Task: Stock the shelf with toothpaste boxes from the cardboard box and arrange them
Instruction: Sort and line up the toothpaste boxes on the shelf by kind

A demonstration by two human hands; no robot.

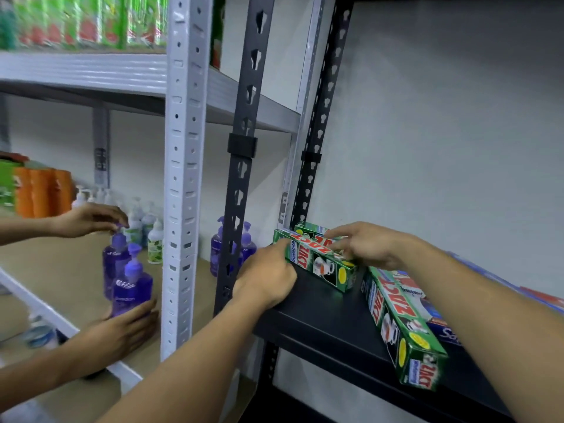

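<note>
Two green toothpaste boxes lie side by side at the back left of the black shelf. My left hand has curled fingers pinching the near box at its left end. My right hand lies over both boxes from the right, fingers bent on their tops. Another green toothpaste box lies lengthwise toward the shelf's front edge, under my right forearm. The cardboard box is out of view.
Blue and red boxes lie flat at the right of the black shelf. Black and grey uprights separate it from a wooden shelf, where another person's hands handle purple pump bottles. Orange bottles stand far left.
</note>
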